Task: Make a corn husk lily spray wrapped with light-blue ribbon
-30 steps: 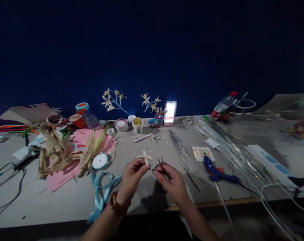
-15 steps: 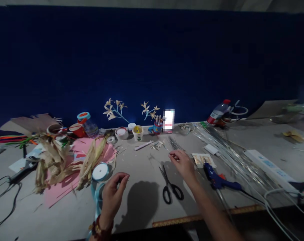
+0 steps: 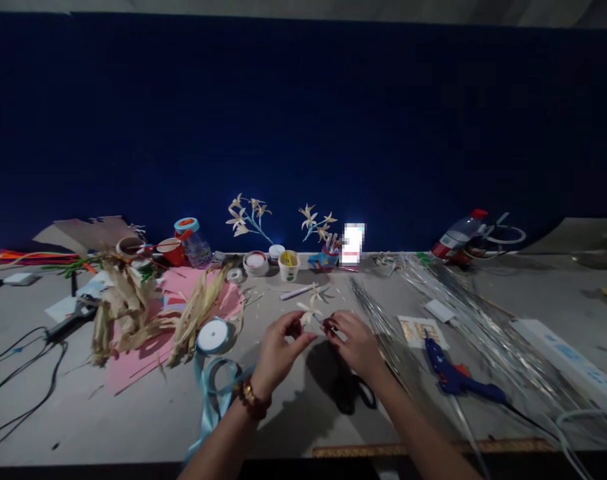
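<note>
Appears part-way along: already shaped into several narrow petals, to judge by the pale lily-like flower [image 3: 311, 312] held up over the bench [image 3: 148, 427]. Looks finished in the case of two flower sprays, the larger spray [image 3: 256, 225] and the smaller spray [image 3: 312, 227], both far beyond the black scissors [image 3: 344, 399] and both on light-blue stems. Seems left to do: fixing of the held bloom, not joined to either spray, and likewise of the loose flower [image 3: 324, 293] lying beyond the scissors.

Find the held bloom beyond the scissors and slightly to their left, between the two hands. Points with its petals away and to the left, with the thin stem running toward the right hand [image 3: 356, 343]. Lies, as to long axis, mostly sideways, with a slight slant down toward the right fingers.

Narrow, in the right fingers, and apparently pinching the stem. Slightly parted, in the left hand [image 3: 277, 353], with the forefinger close by a petal; cannot tell whether touching it.

Also seen: to the left of the scissors, blue ribbon [image 3: 209, 407] and, farther left, dried corn husks [image 3: 126, 327]; to their right, a blue glue gun [image 3: 451, 379].
</note>
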Available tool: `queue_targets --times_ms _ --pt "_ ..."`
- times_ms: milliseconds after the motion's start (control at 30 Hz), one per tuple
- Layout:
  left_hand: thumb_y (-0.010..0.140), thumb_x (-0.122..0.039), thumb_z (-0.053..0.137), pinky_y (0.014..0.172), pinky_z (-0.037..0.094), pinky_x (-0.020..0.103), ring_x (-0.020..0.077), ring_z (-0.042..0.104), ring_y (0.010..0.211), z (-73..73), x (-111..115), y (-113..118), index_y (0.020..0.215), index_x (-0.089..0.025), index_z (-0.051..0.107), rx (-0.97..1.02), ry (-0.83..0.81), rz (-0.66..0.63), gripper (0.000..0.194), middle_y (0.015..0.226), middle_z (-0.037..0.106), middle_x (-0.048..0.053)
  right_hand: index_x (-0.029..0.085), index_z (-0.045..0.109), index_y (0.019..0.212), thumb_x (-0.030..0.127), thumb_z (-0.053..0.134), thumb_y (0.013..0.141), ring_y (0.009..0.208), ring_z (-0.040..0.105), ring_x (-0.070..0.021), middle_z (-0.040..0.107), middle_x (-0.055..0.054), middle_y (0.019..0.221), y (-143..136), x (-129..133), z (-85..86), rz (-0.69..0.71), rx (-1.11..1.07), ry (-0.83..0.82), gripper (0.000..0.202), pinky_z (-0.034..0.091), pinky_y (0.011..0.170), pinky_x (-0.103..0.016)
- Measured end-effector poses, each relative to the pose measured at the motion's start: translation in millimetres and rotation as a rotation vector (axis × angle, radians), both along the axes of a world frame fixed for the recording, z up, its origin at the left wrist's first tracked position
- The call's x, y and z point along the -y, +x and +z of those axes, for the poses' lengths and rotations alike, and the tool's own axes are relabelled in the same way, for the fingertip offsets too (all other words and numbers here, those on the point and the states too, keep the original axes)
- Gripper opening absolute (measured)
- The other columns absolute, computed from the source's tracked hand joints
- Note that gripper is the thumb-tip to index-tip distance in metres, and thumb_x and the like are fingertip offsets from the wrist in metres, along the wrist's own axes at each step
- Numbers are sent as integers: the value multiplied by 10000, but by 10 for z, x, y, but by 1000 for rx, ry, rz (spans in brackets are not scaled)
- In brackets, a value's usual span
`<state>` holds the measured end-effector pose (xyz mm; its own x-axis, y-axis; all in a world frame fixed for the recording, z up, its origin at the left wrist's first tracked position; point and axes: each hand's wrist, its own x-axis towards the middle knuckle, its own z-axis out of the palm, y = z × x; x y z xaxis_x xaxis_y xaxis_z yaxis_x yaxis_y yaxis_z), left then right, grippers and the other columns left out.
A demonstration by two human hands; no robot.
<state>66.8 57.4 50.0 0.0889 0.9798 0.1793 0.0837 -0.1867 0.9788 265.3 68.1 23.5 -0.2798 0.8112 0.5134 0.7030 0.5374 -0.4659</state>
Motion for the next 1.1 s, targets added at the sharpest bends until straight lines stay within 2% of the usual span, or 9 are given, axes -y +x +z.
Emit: queue_targets --times_ms 67,133,233,367,567,700,833,933,1100 --pt "764 -336 719 610 422 254 151 543 611 -39 -39 75 838 -172 741 20 -42 2 181 656 642 19 214 691 902 245 554 884 878 626 -236 691 -81 887 20 11 1 -13 2 4 143 498 814 -373" --pt "810 -366 666 555 402 246 143 520 557 -64 -6 40 747 -160 729 30 -78 6 224 576 609 13 207 680 897 283 526 908 885 634 -229 693 -89 915 132 -22 0 -83 15 -18 172 499 814 -354" --pt "813 -403 659 572 433 247 153 546 589 -57 153 -211 779 -157 741 64 -114 55 262 601 626 25 203 665 897 325 489 928 813 644 -212 699 -82 905 409 -130 18 -244 80 -101 216 494 760 -324" --pt "792 -435 683 564 437 231 145 527 608 -34 417 -637 844 -158 742 139 -161 305 288 647 622 24 201 676 882 302 508 894 784 641 -222 708 -67 838 673 -321 52 -358 193 -198 196 446 709 -304" --pt "781 -436 698 591 447 219 143 536 660 -34 661 -851 870 -179 744 250 -106 498 277 680 621 14 169 683 799 191 552 862 794 645 -205 711 -86 824 501 -660 -47 -394 353 -337 146 411 685 -280" --pt "781 -408 704 665 473 231 146 559 698 -16 708 -947 858 -202 744 225 -33 643 224 715 655 1 148 655 863 322 564 924 799 636 -172 687 -42 857 335 -818 -130 -389 400 -395 206 476 763 -331" --pt "789 -419 691 652 467 227 147 544 688 13 703 -967 844 -201 739 136 -33 568 230 696 637 2 164 686 826 307 614 876 803 654 -197 710 -70 824 296 -878 -104 -384 390 -418 168 454 713 -300" --pt "801 -419 675 641 462 240 165 546 693 10 686 -877 824 -199 735 90 -59 457 229 672 613 12 178 706 850 302 633 841 805 665 -227 723 -87 798 323 -791 19 -381 349 -406 144 426 670 -284" --pt "839 -399 641 607 423 259 163 518 657 4 594 -632 770 -171 707 214 -128 191 247 648 584 32 211 673 1039 342 497 929 796 649 -184 712 -64 968 158 -218 313 -264 233 -376 245 461 707 -279"
